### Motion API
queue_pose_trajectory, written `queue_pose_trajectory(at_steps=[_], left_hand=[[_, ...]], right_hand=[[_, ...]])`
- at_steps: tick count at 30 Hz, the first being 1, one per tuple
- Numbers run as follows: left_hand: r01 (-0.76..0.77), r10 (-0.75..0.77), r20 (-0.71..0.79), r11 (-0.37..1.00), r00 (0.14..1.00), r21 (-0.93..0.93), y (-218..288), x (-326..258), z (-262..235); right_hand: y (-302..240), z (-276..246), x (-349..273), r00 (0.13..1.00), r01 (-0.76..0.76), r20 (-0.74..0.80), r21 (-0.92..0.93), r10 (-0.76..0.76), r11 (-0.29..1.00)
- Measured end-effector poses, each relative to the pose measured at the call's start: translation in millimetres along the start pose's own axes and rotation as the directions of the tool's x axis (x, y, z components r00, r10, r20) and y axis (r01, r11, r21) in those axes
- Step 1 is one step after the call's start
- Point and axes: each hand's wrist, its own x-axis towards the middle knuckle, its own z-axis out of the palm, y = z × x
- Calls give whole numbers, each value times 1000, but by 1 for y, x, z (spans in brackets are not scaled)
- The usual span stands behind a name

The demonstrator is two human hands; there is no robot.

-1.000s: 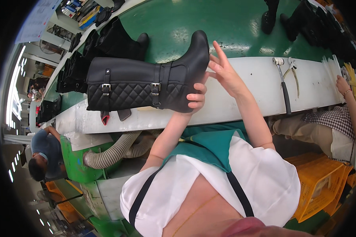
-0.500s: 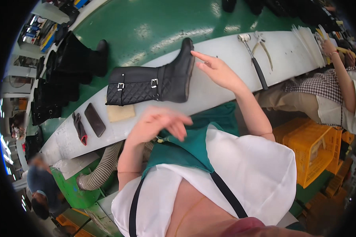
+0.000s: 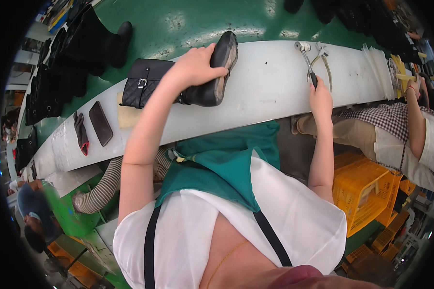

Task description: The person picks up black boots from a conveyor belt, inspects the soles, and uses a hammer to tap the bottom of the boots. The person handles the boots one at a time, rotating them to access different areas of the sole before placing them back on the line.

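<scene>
A tall black boot (image 3: 147, 72) with quilted panels and a buckle lies on its side on the white worktable (image 3: 275, 91). My left hand (image 3: 195, 67) is closed around its foot, fingers over the upper and thumb near the sole edge. The sole (image 3: 224, 58) is turned partly upward and looks worn or pale in patches. Farther right, my right hand (image 3: 320, 98) wraps round the dark handle of a hammer (image 3: 307, 60), whose metal head is at the table's far side. Beside the hammer, pliers (image 3: 323, 60) lie with their handles spread.
Left on the table are a pale cloth or pad (image 3: 126, 113), a phone (image 3: 101, 123) and a dark glove (image 3: 81, 132). Clear strips (image 3: 377, 72) lie at the right end, near a co-worker's arm (image 3: 417, 115). Yellow crates (image 3: 366, 192) stand below right; black boots (image 3: 89, 43) stand beyond the table.
My left hand has moved up onto the boot's foot, and the sole has turned more into view. My right hand has left the boot and taken hold of the hammer handle.
</scene>
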Motion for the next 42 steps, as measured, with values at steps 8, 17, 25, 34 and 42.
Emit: queue_pose_trajectory(at_steps=[8, 17, 25, 34, 42], left_hand=[[77, -36, 120, 930, 992, -360, -19, 8, 7], [-70, 47, -80, 950, 996, -306, -18, 5, 30], [-33, 20, -46, 954, 999, -298, -21, 1, 34], [32, 26, 124, 895, 992, -445, -22, 3, 13], [8, 42, 103, 897, 994, -443, -32, 7, 24]], right_hand=[[-128, -51, -35, 830, -151, 450, 750, -330, 644], [-132, -67, -17, 800, 400, 107, 640, -591, 657], [-147, -82, -38, 927, 199, 13, 831, -376, 520], [-151, -92, -27, 944, 158, 52, 796, -326, 585], [-148, -96, -17, 843, 231, 245, 638, -478, 735]])
